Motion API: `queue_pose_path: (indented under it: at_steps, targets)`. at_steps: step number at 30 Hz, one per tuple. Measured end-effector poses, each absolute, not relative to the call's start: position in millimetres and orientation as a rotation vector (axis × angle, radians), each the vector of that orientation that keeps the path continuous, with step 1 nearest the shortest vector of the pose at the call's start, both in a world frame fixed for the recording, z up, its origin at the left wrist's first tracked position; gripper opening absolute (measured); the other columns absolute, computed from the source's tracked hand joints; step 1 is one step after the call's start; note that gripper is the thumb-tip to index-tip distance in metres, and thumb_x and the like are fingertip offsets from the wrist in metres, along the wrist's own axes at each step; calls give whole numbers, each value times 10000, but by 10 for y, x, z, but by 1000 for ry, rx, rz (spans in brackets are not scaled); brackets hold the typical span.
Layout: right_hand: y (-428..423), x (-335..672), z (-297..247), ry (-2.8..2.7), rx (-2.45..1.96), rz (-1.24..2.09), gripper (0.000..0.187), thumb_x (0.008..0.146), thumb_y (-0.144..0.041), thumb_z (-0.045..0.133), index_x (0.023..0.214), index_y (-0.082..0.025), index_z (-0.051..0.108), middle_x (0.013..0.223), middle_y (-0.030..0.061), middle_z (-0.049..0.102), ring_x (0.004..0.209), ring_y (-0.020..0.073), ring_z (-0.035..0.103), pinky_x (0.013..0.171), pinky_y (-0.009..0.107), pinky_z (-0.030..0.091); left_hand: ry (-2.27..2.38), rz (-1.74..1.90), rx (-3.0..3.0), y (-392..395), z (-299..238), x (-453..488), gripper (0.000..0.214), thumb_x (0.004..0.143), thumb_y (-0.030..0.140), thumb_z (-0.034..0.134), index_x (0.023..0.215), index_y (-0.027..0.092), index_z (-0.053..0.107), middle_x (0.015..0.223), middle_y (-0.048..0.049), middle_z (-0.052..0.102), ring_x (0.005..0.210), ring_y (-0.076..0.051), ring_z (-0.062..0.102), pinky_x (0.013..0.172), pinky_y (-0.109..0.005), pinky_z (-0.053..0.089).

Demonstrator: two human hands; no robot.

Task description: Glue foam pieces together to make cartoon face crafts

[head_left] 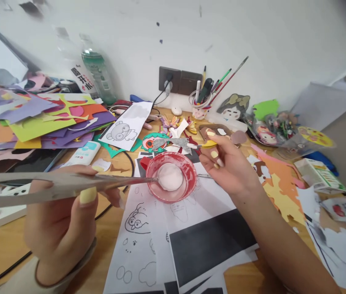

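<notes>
My left hand (65, 220) is closed around long metal tweezers (108, 183), thumb pressed on their side. The tweezer tips reach over the left rim of a red cup (188, 190), beside a round white patch (170, 177) inside it; whether they grip it I cannot tell. My right hand (226, 163), above and right of the cup, pinches a thin tool with a yellow handle (208, 144) and a white tip. That tip is at the right end of a grey strip (173, 143) behind the cup. White smears coat the cup's inside.
Printed sheets (139, 249) lie under the cup. Coloured paper scraps (53, 118) pile up at left, orange cutouts (283, 196) at right. A pen cup (200, 110), a green bottle (97, 73) and a wall socket (169, 79) are at the back. A black cable (108, 208) crosses the desk.
</notes>
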State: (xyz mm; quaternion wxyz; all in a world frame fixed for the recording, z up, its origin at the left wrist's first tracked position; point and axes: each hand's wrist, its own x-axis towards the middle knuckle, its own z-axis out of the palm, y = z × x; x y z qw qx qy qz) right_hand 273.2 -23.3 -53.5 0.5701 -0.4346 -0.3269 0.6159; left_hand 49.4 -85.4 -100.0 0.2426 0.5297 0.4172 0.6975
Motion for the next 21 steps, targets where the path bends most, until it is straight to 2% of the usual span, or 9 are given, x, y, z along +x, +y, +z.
queue_pose_path:
  at_steps: [4,6,9,12,14,17,21]
  targets:
    - [-285,2725,-524,-773,-1068,1424,100,665,-218,587,687,-192,493,412,-102,310,367,33,231,362,173,235,1036,1827,1542,-826,-941,511,172,747,226,575,912,180,559,610,8,558,508,-163,554,416,-312,440]
    - [-280,2747,-541,-863,-1086,1325,78,679,-227,573,725,-193,521,409,-94,353,373,38,294,375,175,260,997,1811,1647,-802,-891,528,162,769,181,529,930,170,549,635,-4,571,531,-160,572,431,-302,475]
    - [-255,2786,-567,-989,-1083,1158,78,681,-208,566,752,-191,539,432,-75,433,398,49,387,377,176,265,1164,1693,1814,-764,-818,516,134,763,206,530,893,172,535,622,-9,586,494,-148,580,429,-270,504]
    - [-240,2811,-575,-1046,-1063,1054,71,680,-191,575,743,-184,545,463,-69,467,385,41,384,368,179,268,1422,1448,1869,-735,-748,476,140,734,262,577,830,181,517,608,-2,586,440,-141,584,367,-222,498]
    - [-240,2819,-573,-1060,-1054,1039,72,683,-191,580,747,-179,549,472,-69,473,376,35,373,365,179,272,1407,1377,1862,-724,-710,466,127,750,260,560,833,184,501,596,7,587,427,-139,586,346,-208,495]
    - [-249,2832,-562,-1062,-1050,1032,85,684,-185,590,757,-179,548,464,-71,468,380,37,383,371,179,285,1323,1481,1810,-734,-686,489,129,767,227,540,875,193,480,565,18,588,429,-154,583,360,-248,507]
    - [-268,2843,-531,-1080,-1049,981,78,698,-176,576,763,-179,534,435,-71,452,378,47,385,373,186,284,1293,1730,1822,-821,-669,539,142,692,150,590,822,190,549,579,0,599,448,-170,584,395,-286,490]
